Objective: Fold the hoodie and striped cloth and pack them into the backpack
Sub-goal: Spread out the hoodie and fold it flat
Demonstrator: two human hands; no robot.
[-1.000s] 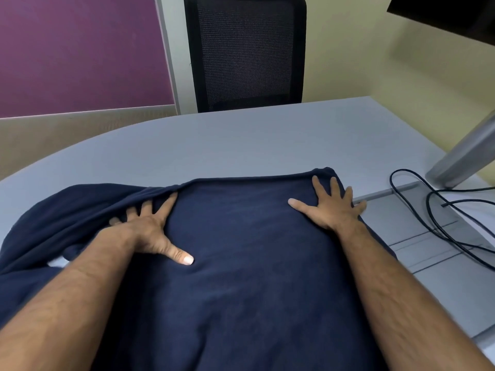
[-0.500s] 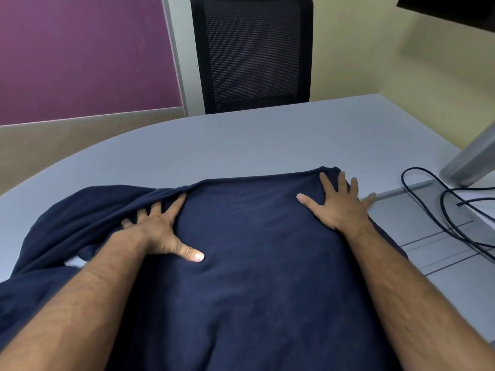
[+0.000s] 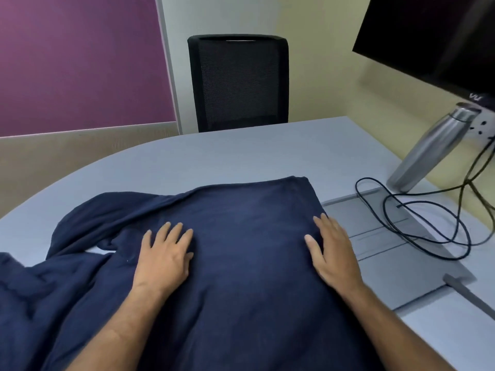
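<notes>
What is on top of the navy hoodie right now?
Both hands lie flat, palms down, on the hoodie: left hand, right hand. Whatever the hoodie covers on the table is hidden.

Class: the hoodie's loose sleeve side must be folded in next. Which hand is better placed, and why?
Probably the left hand: it lies flat beside the bunched sleeve of the hoodie. The right hand rests by the opposite, tidy edge.

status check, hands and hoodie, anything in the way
Left hand and right hand open, flat on navy hoodie. Left sleeve side bunched, unfolded. Black cable and steel bottle to the right, clear of it.
</notes>
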